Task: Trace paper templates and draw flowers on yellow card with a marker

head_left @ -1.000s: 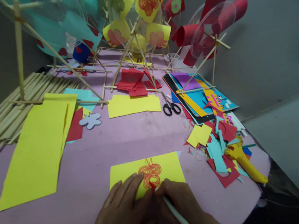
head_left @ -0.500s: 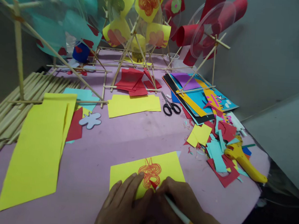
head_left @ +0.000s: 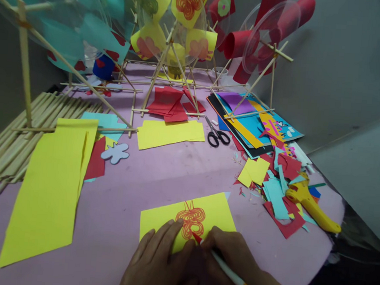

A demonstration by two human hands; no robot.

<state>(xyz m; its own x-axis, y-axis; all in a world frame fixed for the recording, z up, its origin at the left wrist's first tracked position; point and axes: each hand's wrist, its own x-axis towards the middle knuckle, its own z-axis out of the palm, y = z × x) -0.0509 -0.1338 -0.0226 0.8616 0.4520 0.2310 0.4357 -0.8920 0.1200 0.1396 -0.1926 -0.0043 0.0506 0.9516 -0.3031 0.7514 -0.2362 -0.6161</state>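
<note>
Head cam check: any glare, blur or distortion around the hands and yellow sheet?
Head view: soft, even light, no hard shadows; left hand and right hand with pen look dim at the bottom edge. Head view: yellow sheet and red scribble sharp, teal pinwheel top left soft, clear disc shows faint sheen, wide-angle bending at frame edges.

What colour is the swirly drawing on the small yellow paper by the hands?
Orange-red; the drawing shows best in the head view.

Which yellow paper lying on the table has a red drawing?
The small sheet under the left hand and pen. The long sheet and the wide sheet by the scissors are blank.
</note>
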